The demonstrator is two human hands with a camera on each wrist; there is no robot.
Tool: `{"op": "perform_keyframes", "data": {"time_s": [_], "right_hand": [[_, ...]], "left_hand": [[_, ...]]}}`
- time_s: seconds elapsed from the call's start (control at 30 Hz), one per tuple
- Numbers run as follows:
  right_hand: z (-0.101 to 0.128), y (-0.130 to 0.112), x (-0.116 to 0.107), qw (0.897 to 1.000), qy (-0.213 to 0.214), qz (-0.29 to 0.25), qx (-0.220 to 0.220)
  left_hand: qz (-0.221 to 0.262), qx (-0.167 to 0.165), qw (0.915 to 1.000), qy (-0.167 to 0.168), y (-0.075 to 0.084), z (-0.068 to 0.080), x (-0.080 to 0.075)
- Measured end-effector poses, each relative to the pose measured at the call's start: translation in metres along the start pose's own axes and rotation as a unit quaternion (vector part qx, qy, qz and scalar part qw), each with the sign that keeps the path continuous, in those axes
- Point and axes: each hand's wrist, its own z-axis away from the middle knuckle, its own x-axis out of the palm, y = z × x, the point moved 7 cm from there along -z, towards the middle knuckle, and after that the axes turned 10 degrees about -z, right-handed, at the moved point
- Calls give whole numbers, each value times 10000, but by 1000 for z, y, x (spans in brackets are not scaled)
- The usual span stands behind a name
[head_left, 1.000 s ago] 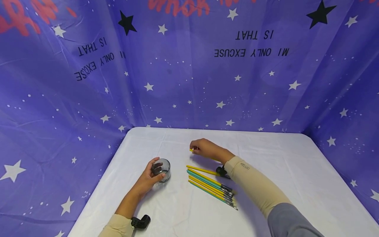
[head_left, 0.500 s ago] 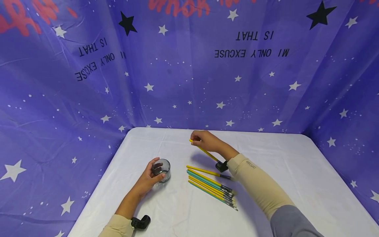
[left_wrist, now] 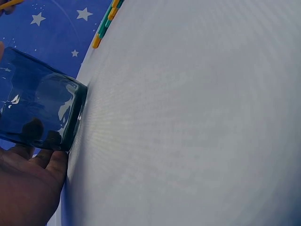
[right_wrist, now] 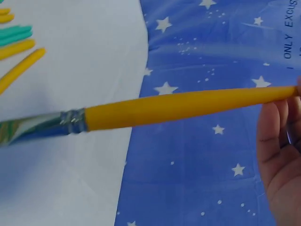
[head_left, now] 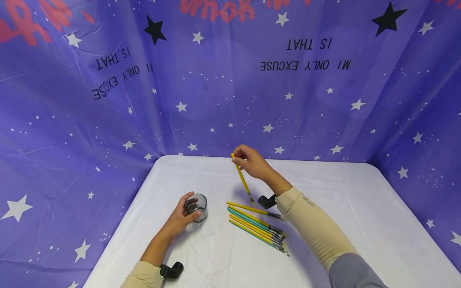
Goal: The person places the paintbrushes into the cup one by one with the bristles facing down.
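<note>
Yellow paintbrush (head_left: 242, 179): light, stiff, likely slippery; pinched near handle end by right hand (head_left: 252, 162), raised above table (head_left: 335, 192). Glass cup (head_left: 196, 206): fragile, gripped by left hand (head_left: 178, 220)

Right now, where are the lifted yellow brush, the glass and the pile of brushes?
lifted yellow brush (head_left: 242, 178), head view, mid handle.
glass (head_left: 196, 206), head view, its side wall.
pile of brushes (head_left: 256, 227), head view, middle of the handles.
</note>
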Motion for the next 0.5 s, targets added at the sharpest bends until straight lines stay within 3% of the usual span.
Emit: {"op": "perform_keyframes", "data": {"time_s": [0.3, 0.5], "right_hand": [[1, -22, -1, 9945, 761, -507, -519], [2, -34, 1, 9837, 1187, -1035, -873]], "left_hand": [[78, -192, 9998, -4, -5, -3, 0], [95, -250, 9996, 38, -5, -2, 0]]}}
